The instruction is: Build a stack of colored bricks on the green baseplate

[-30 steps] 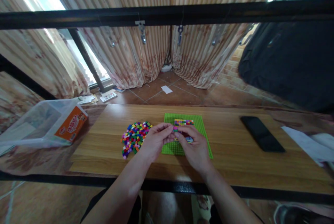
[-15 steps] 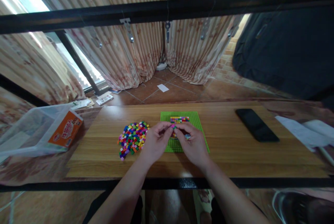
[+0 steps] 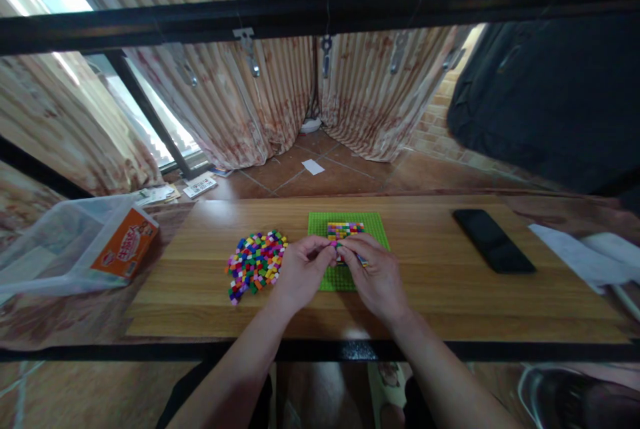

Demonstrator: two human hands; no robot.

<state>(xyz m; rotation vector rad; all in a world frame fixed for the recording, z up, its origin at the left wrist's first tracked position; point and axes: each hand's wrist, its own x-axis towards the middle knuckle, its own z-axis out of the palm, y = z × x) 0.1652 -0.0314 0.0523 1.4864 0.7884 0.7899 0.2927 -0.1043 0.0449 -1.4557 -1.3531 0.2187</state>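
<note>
Both hands meet above a green studded baseplate (image 3: 373,222), fingertips close together. My left hand (image 3: 303,269) is closed in a pinch on a small pink toy brick (image 3: 333,243). My right hand (image 3: 375,272) pinches at the same spot, on what looks like a small dark green brick (image 3: 339,244) touching the pink one. Rows of multicoloured bricks (image 3: 345,226) are fixed on the baseplate just beyond my fingers; my hands hide the nearer rows. Left of my left hand lies a loose pile of small coloured bricks (image 3: 256,261).
A black phone (image 3: 493,240) lies on the wooden table (image 3: 430,309) at the right, with white papers (image 3: 575,252) past the edge. A clear plastic bin (image 3: 55,242) with an orange label stands at the left. A black bar (image 3: 320,12) crosses above the far side.
Both hands stay together over the baseplate, with the fingertips shifted very slightly right and down. My right hand has turned a little and its fingers curl closer around the bricks. The view has moved slightly.
</note>
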